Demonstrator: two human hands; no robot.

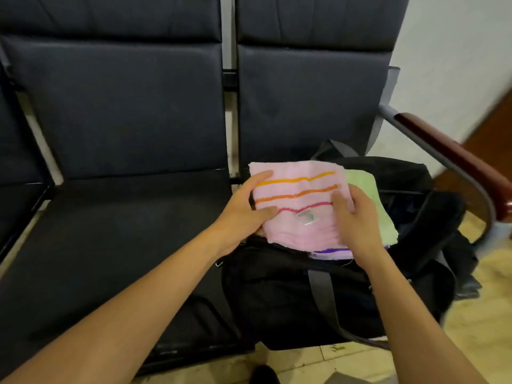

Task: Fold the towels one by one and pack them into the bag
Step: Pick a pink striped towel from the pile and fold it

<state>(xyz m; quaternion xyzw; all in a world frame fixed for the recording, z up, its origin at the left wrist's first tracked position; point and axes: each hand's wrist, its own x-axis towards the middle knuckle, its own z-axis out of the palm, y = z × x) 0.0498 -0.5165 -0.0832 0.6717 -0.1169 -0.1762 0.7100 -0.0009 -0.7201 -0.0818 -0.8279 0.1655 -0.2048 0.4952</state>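
Note:
A folded pink towel [300, 200] with yellow, orange and pink stripes and a small label lies over the mouth of the black bag [291, 295] on the right seat. My left hand [246, 214] grips its left edge, thumb on top and fingers beneath. My right hand [354, 217] holds its right edge, fingers curled onto the cloth. Under it a folded light green towel [368, 200] sticks out to the right, inside the bag. A strip of a white towel with a purple stripe [332, 253] shows at the pink towel's near edge.
The bag sits on the right seat of a row of dark padded chairs [116, 112]. A grey strap [321, 289] crosses the bag's front. A brown armrest [454, 159] runs along the right. A beige tiled floor [471, 314] lies below.

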